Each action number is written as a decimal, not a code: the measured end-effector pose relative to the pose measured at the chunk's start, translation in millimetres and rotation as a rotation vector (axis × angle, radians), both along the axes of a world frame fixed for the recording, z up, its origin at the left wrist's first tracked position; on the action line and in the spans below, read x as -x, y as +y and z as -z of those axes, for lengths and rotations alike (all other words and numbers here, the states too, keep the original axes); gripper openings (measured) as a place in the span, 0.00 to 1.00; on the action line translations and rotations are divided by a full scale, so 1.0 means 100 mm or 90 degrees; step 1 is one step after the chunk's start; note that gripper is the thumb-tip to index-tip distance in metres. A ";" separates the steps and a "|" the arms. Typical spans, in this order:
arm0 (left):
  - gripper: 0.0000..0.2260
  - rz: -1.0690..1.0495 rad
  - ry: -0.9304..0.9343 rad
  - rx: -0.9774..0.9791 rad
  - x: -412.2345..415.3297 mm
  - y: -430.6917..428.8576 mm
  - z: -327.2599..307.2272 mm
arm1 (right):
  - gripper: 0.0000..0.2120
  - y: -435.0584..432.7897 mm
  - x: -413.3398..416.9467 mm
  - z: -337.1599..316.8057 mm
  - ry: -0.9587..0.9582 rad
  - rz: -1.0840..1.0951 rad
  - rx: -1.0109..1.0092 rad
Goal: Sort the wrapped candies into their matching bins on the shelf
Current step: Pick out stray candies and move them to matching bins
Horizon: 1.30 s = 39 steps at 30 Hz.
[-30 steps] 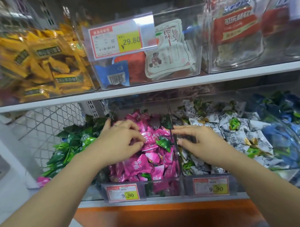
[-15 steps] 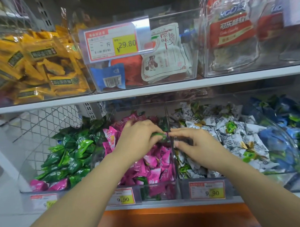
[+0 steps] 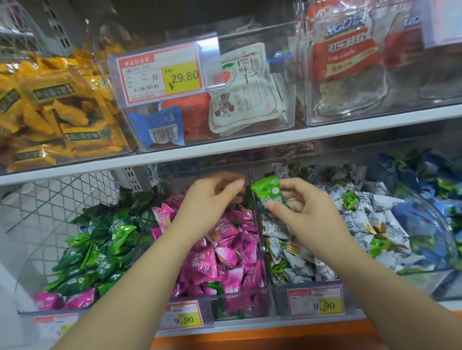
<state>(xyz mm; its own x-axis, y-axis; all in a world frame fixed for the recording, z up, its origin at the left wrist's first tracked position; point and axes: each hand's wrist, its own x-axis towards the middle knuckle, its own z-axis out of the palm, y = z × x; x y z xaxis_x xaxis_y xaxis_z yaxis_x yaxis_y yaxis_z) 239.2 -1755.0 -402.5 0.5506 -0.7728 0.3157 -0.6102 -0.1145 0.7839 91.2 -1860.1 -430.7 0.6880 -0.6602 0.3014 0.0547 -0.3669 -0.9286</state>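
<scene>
Shop shelf (image 3: 250,145) ahead, lower tier lined with 4 clear bins; green bin (image 3: 46,325) far left, pink bin (image 3: 229,308) next, white bin (image 3: 281,298) beyond. Pinching green candy (image 3: 268,197) between thumb and fingertips: right grip (image 3: 304,214), above the pink-white divider; long axis near upright, slightly tilted. Curled over pink bin: left grip (image 3: 210,204); holding anything or not, cannot tell. Likely home for the candy leftward, past pink; left grip nearer.
</scene>
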 end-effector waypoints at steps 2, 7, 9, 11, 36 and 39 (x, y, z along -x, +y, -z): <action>0.06 -0.066 -0.058 -0.077 -0.23 -0.16 0.07 | 0.13 -0.05 0.03 0.00 0.003 0.055 -0.003; 0.18 -0.030 -0.149 -0.295 -0.49 -0.53 0.16 | 0.15 -0.05 0.05 -0.03 0.000 0.113 0.016; 0.17 -0.013 -0.209 -0.371 -0.50 -0.61 0.14 | 0.15 -0.06 0.05 -0.03 -0.005 0.110 0.009; 0.13 -0.022 -0.240 -0.398 -0.52 -0.65 0.13 | 0.16 -0.06 0.06 -0.03 -0.005 0.107 -0.001; 0.16 -0.017 0.330 0.089 0.29 0.52 -0.02 | 0.08 0.48 -0.19 -0.09 -0.090 -0.100 -0.064; 0.14 -0.086 0.281 0.144 0.13 0.73 -0.01 | 0.10 0.55 -0.22 -0.13 -0.059 -0.129 -0.013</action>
<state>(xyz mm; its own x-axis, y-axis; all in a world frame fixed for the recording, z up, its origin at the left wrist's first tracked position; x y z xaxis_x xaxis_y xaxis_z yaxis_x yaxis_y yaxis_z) 226.4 -1681.6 -401.8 0.7594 -0.6245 0.1823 -0.2074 0.0331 0.9777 112.9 -1805.2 -417.7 0.7769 -0.5184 0.3573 0.2105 -0.3210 -0.9234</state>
